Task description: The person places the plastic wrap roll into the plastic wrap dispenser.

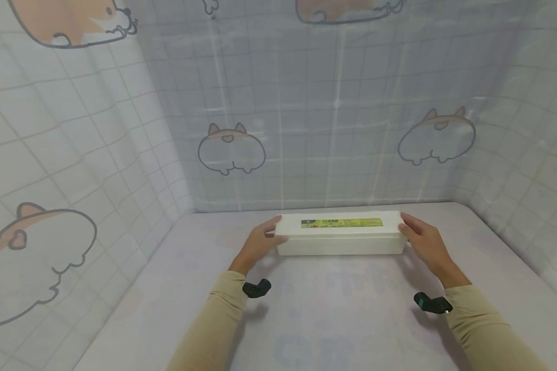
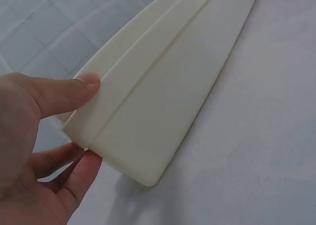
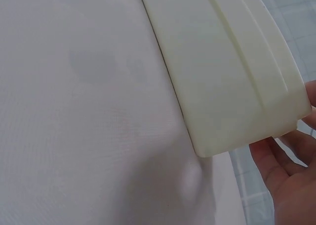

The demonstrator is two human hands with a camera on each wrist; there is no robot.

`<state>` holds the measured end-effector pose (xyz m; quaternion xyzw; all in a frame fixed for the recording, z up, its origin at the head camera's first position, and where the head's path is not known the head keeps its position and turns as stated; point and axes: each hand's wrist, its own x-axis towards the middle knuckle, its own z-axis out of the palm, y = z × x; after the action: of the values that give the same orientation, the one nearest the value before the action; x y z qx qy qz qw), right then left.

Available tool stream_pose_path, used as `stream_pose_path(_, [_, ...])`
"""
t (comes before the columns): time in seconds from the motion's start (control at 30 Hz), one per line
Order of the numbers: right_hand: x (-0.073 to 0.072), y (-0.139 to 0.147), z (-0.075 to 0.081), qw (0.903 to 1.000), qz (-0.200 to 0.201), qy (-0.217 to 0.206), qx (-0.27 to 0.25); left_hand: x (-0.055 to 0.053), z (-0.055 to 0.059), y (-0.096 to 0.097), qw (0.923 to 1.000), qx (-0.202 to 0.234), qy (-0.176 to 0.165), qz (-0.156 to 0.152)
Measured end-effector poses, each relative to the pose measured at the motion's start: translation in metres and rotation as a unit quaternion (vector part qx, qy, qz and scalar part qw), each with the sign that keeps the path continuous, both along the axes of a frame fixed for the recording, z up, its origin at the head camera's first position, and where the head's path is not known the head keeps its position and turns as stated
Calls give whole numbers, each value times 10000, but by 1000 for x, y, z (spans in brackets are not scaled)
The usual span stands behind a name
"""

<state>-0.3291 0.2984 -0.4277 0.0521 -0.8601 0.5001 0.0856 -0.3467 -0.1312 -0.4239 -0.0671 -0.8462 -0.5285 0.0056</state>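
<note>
A long white lidded box lies crosswise near the back of the table, with a yellow-green label on its lid. At its left end, my left hand grips the lid edge, thumb on top and fingertips beneath the rim. My right hand holds the opposite end with the thumb at the lid's front corner. In the right wrist view, that hand's fingers touch the end wall below the rim, and its thumb is mostly cut off by the frame. The box's inside is hidden.
The pale tabletop stretches in front of the box. A curtain with a grid and dog drawings hangs behind and on both sides. A small black device is on each wrist, one left and one right.
</note>
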Motion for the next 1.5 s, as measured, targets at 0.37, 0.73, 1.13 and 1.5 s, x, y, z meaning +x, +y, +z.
stream_pose_path(0.37, [0,-3,1,9997,-69,-220,-89,0,-5,-1,10000,-23,78,29])
stream_pose_path(0.73, [2,1,7,9986,-532,-46,-49,10,6,2,9998,-169,-110,6])
stream_pose_path(1.13, [13,0,26,9916,-636,413,1049,20,12,-1,9933,-456,824,675])
stream_pose_path(1.5, [19,-2,34,9885,-565,743,1192,24,18,-1,9865,-473,1363,769])
